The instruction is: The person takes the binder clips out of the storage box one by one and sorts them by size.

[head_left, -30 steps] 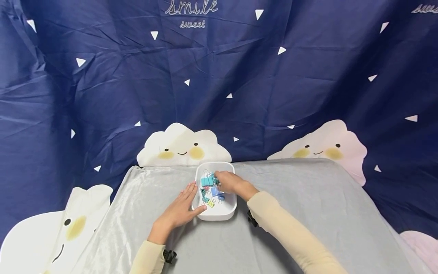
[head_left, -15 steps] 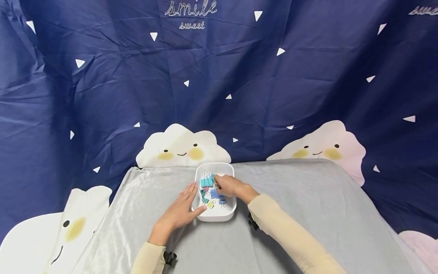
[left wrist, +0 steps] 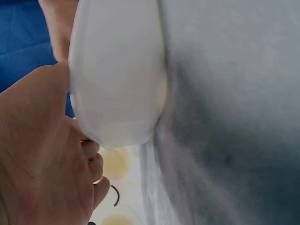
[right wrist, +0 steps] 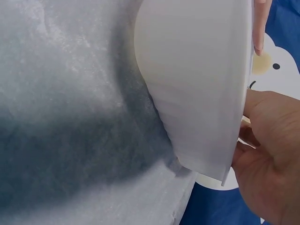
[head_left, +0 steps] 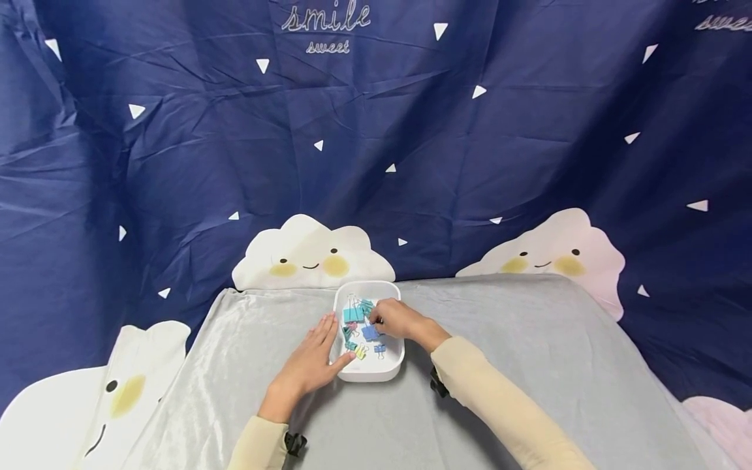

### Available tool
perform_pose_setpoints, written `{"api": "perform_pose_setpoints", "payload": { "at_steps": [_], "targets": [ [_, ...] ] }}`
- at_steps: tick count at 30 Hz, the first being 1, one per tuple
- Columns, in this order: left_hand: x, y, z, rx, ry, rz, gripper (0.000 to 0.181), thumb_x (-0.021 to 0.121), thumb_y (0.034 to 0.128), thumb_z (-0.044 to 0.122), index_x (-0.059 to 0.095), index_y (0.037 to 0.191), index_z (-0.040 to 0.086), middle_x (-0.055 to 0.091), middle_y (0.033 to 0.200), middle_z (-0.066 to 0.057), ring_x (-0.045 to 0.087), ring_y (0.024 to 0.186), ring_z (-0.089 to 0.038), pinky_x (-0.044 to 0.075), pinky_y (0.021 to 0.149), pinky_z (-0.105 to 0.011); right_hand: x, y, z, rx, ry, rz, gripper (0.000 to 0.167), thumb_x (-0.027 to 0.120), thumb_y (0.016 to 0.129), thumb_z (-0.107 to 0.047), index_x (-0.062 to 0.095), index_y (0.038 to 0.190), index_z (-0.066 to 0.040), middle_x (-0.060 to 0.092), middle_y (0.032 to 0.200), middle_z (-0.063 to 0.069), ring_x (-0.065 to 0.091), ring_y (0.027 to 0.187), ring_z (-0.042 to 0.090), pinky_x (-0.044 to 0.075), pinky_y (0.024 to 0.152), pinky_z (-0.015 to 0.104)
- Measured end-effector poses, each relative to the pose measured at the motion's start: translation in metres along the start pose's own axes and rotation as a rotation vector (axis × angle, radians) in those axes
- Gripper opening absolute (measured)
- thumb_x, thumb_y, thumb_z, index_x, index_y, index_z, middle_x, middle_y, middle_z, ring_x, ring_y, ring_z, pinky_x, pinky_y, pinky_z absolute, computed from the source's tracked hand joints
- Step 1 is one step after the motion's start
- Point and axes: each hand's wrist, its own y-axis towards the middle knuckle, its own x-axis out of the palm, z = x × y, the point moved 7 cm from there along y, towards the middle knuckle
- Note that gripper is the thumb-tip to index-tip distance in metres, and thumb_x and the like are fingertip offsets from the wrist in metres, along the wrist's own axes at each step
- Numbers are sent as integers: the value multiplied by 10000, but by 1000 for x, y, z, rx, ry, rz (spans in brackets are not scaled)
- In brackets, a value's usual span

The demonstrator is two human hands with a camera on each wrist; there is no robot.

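A white plastic tray (head_left: 369, 375) holds several binder clips in different colours. Among them are a large teal binder clip (head_left: 353, 315) at the back left, a blue binder clip (head_left: 370, 333) in the middle and a yellow binder clip (head_left: 361, 352) near the front. My left hand (head_left: 308, 359) lies along the tray's left side, fingers straight, thumb over the near left corner. Over the right rim reaches my right hand (head_left: 396, 318), its fingers bent down among the clips, just behind the blue one. Whatever is between those fingertips is hidden; both wrist views show mainly the tray's outer wall (left wrist: 119, 70).
Grey plush cloth (head_left: 499, 365) covers the table under the tray. Behind it hangs a dark blue curtain (head_left: 376, 130) with white triangles and smiling clouds. A small blue binder clip (head_left: 380, 349) lies at the tray's front right.
My right hand has shifted slightly right and towards me inside the tray. The blue clips have spread apart, the small one sliding nearer the front. My left hand stays at the tray's side.
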Motion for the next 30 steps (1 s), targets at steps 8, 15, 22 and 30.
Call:
{"api": "perform_pose_setpoints", "payload": {
  "at_steps": [8, 15, 22, 30],
  "targets": [
    [3, -3, -2, -12, 65, 24, 907, 486, 1064, 628, 283, 1666, -19, 234, 1767, -169, 236, 1649, -350, 237, 1354, -530, 1, -1, 6, 34, 32, 37, 96, 788, 943, -54, 843, 1020, -73, 816, 1022, 49, 750, 979, 191, 638, 904, 367],
    [1, -6, -1, 3, 78, 45, 798, 463, 1105, 548, 325, 1653, -15, 260, 1760, -168, 265, 1637, -363, 259, 1343, -548, -11, -6, 7, 25, 73, 108, 95, 770, 948, -45, 841, 996, -84, 817, 1003, 41, 758, 983, 204, 641, 903, 388],
    [0, -8, -1, 6, 96, 40, 725, 430, 1134, 479, 314, 1658, -8, 253, 1761, -159, 262, 1639, -356, 251, 1345, -545, -26, -12, 9, 14, 83, 184, 71, 774, 946, -57, 822, 976, -100, 800, 981, 12, 738, 929, 149, 630, 860, 325],
    [0, -11, -2, 18, 105, 74, 592, 421, 1149, 299, 340, 1651, -5, 301, 1750, -149, 301, 1627, -354, 290, 1333, -547, -50, -22, 16, -25, 90, 249, 53, 768, 932, -59, 808, 954, -86, 781, 949, 5, 736, 916, 140, 632, 855, 304]
  ]
}}
